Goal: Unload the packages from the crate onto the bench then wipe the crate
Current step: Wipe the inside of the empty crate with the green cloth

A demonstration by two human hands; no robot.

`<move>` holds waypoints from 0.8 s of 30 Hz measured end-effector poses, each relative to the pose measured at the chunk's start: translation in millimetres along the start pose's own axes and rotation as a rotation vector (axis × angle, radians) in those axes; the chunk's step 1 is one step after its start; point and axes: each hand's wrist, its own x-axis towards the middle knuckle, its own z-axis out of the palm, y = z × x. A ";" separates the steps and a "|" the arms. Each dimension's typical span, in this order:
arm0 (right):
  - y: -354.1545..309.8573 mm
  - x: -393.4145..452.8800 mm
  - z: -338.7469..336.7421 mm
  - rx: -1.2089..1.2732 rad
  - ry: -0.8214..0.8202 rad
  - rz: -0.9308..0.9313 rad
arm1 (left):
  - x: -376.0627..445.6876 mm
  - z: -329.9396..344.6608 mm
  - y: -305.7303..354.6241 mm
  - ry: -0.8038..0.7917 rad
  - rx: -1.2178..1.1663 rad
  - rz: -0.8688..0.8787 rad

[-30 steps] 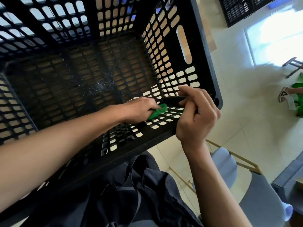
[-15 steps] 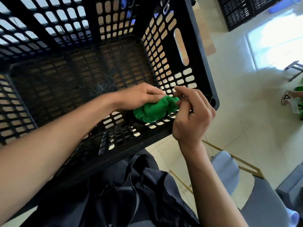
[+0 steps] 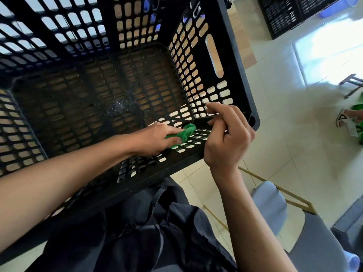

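A black perforated crate (image 3: pixel 237 61) is tilted toward me, and no packages show inside it. My left hand (image 3: pixel 157 138) reaches inside and holds a green cloth (image 3: pixel 187 132) against the inner face of the near wall, close to the near right corner. My right hand (image 3: pixel 227 138) sits at that corner with curled fingers over the rim and the index finger lifted. White specks (image 3: pixel 121 104) lie on the crate's floor.
A wooden bench top (image 3: pixel 245 46) shows beside and through the crate. More black crates (image 3: pixel 284 14) stand at the far right. A grey chair (image 3: pixel 271 205) is near my right arm. Someone's sandalled foot (image 3: pixel 343 117) is on the tiled floor at the right edge.
The cloth was bunched high by the rim half a second ago and now lies lower on the near wall under my left hand. My right index finger has lifted off the rim.
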 end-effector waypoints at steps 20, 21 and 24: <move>1.2 2.3 -1.6 -0.003 -0.030 -0.010 | -39.9 -25.2 15.7 -0.011 -0.531 0.065; 1.2 2.2 -1.7 -0.003 -0.030 -0.016 | -43.7 -20.0 18.0 -0.042 -0.454 0.092; 1.7 2.3 -2.4 -0.010 -0.037 -0.027 | -43.3 -3.0 12.9 0.003 -0.135 0.155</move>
